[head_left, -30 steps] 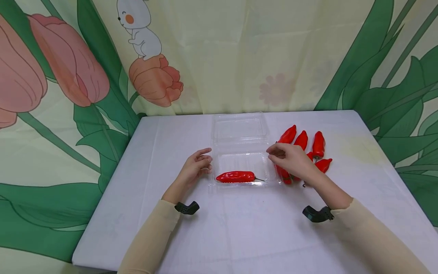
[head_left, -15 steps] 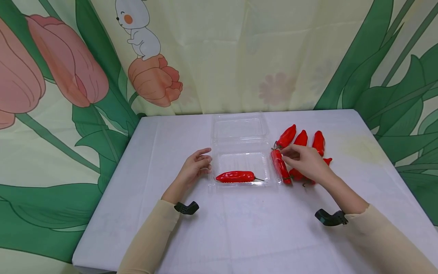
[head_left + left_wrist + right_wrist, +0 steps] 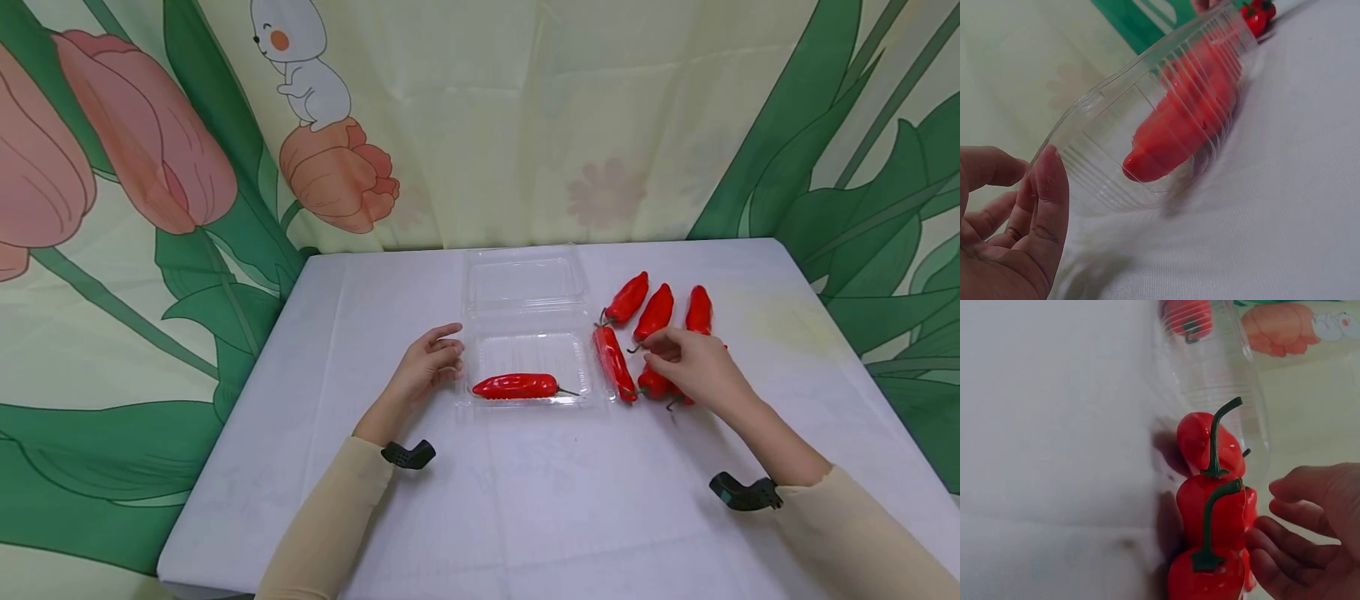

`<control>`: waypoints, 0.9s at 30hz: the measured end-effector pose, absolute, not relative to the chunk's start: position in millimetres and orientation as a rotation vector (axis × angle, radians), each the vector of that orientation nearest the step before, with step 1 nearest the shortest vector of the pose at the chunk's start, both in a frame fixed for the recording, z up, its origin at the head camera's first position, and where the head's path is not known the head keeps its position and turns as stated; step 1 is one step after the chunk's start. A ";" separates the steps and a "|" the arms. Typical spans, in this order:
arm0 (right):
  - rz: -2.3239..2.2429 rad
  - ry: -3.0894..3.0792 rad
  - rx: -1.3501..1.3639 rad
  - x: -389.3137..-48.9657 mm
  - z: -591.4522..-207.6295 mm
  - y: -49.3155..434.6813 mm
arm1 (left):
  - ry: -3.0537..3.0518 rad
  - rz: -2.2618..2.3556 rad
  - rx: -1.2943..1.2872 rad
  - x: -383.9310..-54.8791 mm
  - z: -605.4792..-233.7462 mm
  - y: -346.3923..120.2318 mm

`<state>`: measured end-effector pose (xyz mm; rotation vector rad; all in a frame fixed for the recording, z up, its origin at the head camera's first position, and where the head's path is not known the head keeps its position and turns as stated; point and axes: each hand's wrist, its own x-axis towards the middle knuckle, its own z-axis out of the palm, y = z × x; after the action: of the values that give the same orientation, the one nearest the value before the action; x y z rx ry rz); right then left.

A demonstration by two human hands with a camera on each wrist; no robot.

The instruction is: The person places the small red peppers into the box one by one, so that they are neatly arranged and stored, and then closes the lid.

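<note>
A clear plastic clamshell box lies with its lid laid back, and one red chili pepper with a green stem rests along its near side. At the box's left edge, my left hand pinches the rim between thumb and finger, as the left wrist view shows. My right hand is over the loose pepper pile to the right, its fingers loosely bent and holding nothing. In the right wrist view, peppers stand beside those fingers; whether they touch cannot be told. The hand hides part of the pile.
Several loose red peppers lie right of the box, one pepper close against its right wall. The open lid reaches toward the back edge of the white-covered table. A printed curtain hangs behind.
My right hand has moved rightward from the box's right edge to over the pepper pile, uncovering the pepper beside the box. The left hand and the pepper in the box have stayed put.
</note>
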<state>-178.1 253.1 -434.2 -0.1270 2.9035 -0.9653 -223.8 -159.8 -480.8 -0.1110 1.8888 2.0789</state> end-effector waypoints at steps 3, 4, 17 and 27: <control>-0.942 2.935 -0.051 -176.0 -434.2 255.7 | 1.891 2.078 -0.113 -223.5 -480.6 -159.3; -0.928 2.939 -0.029 -175.6 -434.4 256.7 | 1.892 2.078 -0.111 -223.5 -480.5 -159.2; -0.750 2.921 0.099 -177.0 -443.2 257.2 | 1.903 2.073 -0.103 -223.2 -480.3 -159.5; -0.705 2.889 0.110 -183.5 -441.8 254.4 | 1.894 2.068 -0.094 -222.8 -479.8 -160.3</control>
<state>-183.5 254.4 -441.8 0.1100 2.8890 -0.7053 -222.8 -160.3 -479.8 -0.0938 1.8942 2.0685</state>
